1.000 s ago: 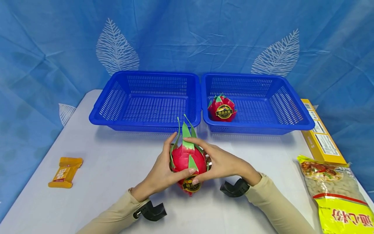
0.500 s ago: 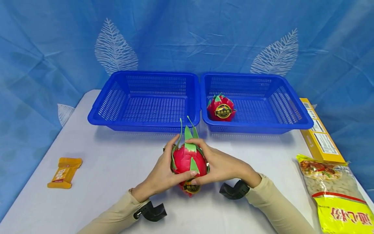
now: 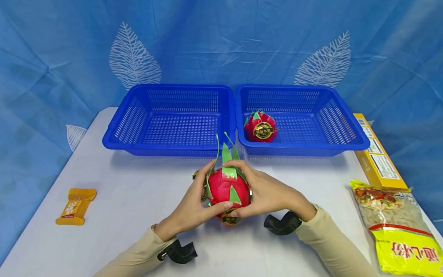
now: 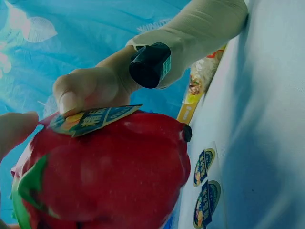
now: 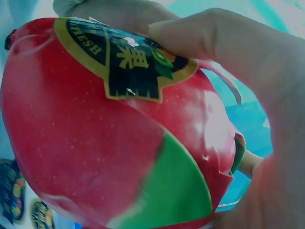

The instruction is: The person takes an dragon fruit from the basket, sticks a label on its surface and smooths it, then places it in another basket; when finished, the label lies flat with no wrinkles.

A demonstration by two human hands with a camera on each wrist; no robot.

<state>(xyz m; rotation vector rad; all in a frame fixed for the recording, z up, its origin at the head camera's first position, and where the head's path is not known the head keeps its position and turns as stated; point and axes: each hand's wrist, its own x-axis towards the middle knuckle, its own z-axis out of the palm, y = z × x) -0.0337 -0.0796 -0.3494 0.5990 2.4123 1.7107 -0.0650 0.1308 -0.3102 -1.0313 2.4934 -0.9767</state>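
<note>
A red dragon fruit with long green leaf tips is held between both hands, above the white table. My left hand grips its left side, and my right hand curls around the right. Both thumbs meet at a black and gold label on its near side. In the left wrist view one end of that label stands off the skin. Through the right wrist view, the right thumb presses on the label. Behind the fruit, partly hidden, lies a sheet of similar round stickers.
Two blue baskets stand side by side at the back. Inside the right one sits another labelled dragon fruit. An orange snack packet lies left; a yellow box and a pasta bag lie right.
Both hands and the dragon fruit have shifted slightly to the right and a little away from the body. The thumbs stay at the label throughout.
</note>
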